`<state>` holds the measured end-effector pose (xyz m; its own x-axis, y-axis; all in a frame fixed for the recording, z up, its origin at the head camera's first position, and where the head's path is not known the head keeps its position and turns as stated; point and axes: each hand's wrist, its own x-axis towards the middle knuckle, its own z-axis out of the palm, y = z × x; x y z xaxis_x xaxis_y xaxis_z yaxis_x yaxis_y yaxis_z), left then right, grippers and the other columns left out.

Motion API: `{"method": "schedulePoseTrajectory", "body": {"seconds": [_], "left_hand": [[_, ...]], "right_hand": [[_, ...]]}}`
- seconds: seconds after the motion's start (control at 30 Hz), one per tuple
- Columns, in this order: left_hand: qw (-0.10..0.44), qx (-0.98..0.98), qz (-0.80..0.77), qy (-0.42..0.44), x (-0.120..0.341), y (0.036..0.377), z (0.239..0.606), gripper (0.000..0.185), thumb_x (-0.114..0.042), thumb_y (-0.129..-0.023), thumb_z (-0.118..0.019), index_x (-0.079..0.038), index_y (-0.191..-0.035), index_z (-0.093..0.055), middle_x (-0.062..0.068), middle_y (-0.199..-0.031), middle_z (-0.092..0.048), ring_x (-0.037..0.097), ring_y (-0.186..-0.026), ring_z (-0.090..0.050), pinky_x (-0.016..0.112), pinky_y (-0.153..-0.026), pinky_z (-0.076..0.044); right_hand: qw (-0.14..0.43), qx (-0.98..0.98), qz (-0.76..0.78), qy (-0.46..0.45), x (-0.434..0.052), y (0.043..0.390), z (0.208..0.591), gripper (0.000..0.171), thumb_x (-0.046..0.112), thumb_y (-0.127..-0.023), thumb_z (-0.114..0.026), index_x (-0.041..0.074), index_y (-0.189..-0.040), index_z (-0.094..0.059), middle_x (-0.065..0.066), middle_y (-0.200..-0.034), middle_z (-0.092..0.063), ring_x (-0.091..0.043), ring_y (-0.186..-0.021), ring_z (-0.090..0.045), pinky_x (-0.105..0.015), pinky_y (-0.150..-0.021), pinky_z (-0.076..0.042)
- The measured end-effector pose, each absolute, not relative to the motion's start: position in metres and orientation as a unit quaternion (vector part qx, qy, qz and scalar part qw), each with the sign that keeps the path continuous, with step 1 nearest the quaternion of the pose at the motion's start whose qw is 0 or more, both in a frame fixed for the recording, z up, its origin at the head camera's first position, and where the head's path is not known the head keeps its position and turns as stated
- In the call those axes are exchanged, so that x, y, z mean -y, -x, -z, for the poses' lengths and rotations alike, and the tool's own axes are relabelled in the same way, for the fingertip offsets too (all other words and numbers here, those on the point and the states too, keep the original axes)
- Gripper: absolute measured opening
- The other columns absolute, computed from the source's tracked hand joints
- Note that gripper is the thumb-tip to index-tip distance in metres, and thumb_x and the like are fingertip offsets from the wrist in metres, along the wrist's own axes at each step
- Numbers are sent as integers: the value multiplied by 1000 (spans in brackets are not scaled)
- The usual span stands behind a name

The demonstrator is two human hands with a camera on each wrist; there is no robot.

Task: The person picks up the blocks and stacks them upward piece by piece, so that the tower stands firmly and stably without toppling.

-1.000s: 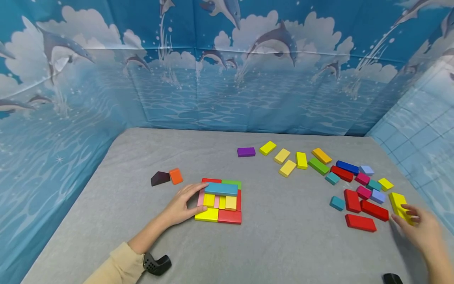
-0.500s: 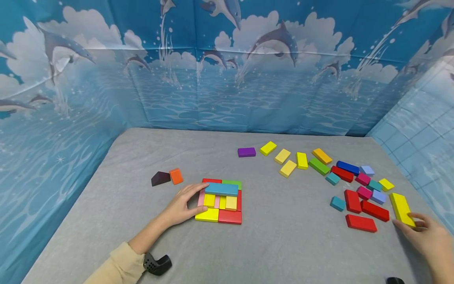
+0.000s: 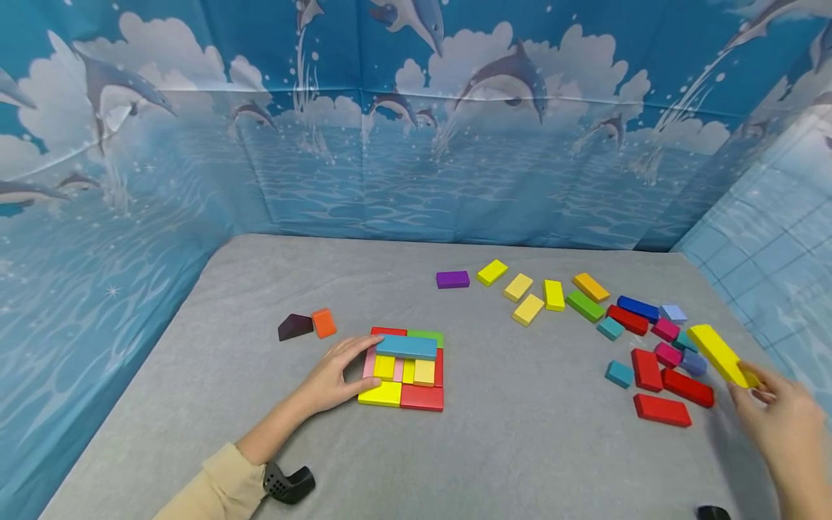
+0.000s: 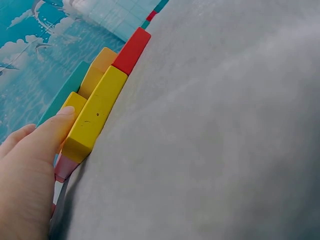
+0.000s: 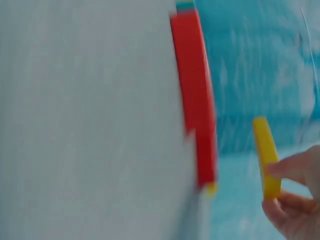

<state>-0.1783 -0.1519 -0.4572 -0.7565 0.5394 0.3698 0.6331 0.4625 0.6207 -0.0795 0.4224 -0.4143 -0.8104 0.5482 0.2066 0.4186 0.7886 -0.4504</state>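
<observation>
While the right hand (image 3: 780, 415) is pinching one end of the long yellow rectangular block (image 3: 716, 354) ahead of its fingers, the left hand (image 3: 334, 375) is touching, loosely spread, the stacked multicoloured blocks (image 3: 406, 347); a firm pinch is probably preventing twisting.

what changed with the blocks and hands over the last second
The right hand reached for the long yellow block, took hold of its near end and has lifted it off the gray tabletop, shifting it up and left in the head view. The left hand stayed at the block stack, which looks the same, and the loose red blocks lie as they were.
</observation>
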Motion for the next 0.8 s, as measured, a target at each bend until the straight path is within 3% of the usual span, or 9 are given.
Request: {"method": "schedulePoseTrajectory", "body": {"seconds": [0.07, 0.17, 0.23, 0.3, 0.4, 0.5, 0.7, 0.8], "left_hand": [[59, 852, 390, 343, 152, 178, 457, 62, -34, -79, -70, -24, -135, -44, 0, -133, -48, 21, -120, -43, 50, -96, -35], [60, 853, 387, 344, 153, 178, 457, 63, -34, -79, -70, -24, -135, -44, 0, -134, -48, 21, -120, -43, 50, -96, -35], [60, 853, 386, 345, 153, 178, 457, 63, -35, -79, -70, -24, -136, -43, 0, -134, -48, 21, -120, -42, 51, -96, -35], [60, 854, 384, 346, 153, 178, 457, 63, -35, -80, -69, -24, -136, -43, 0, -134, -48, 21, -120, -42, 50, -96, -35], [54, 855, 384, 343, 152, 179, 458, 63, -35, -80, -69, -25, -136, -43, -1, -134, -47, 21, -121, -42, 50, -97, -34], [54, 856, 382, 343, 153, 179, 459, 63, -34, -80, -69, -25, -136, -43, -1, -134, -47, 21, -121, -41, 50, -97, -34], [58, 856, 381, 345, 153, 179, 458, 63, -33, -80, -69, -22, -136, -44, 0, -134, -48, 22, -121, -42, 51, -97, -33], [60, 854, 381, 348, 153, 179, 458, 62, -35, -80, -69, -22, -136, -44, -1, -134, -48, 22, -121, -42, 50, -97, -33]], "right_hand": [[183, 941, -210, 189, -399, 85, 403, 45, 6, -89, -56, -5, -131, -44, -32, -119, -41, -44, -97, -42, -37, -72, -53], [212, 945, -238, 73, -359, 95, 388, 41, 6, -86, -62, -1, -125, -52, -26, -115, -48, -35, -92, -47, -8, -62, -45], [206, 939, -275, 16, -327, 100, 374, 41, 1, -82, -66, 0, -122, -56, -23, -114, -50, -29, -92, -50, -7, -69, -45], [206, 934, -289, -43, -300, 107, 369, 41, -1, -79, -68, 2, -119, -58, -18, -112, -54, -19, -91, -51, 3, -69, -34], [198, 924, -307, -115, -265, 116, 365, 43, -5, -76, -70, 3, -117, -60, -13, -110, -57, -11, -92, -52, 1, -74, -35], [182, 913, -320, -177, -235, 124, 368, 44, -7, -73, -71, 4, -115, -62, -9, -107, -60, -13, -92, -56, -2, -76, -38], [132, 884, -354, -275, -184, 130, 382, 41, -5, -72, -73, 5, -111, -64, -6, -105, -62, -17, -90, -58, -30, -73, -53], [97, 879, -356, -301, -163, 130, 387, 39, -1, -73, -73, 6, -111, -65, -4, -105, -61, -16, -93, -58, -34, -76, -52]]}}
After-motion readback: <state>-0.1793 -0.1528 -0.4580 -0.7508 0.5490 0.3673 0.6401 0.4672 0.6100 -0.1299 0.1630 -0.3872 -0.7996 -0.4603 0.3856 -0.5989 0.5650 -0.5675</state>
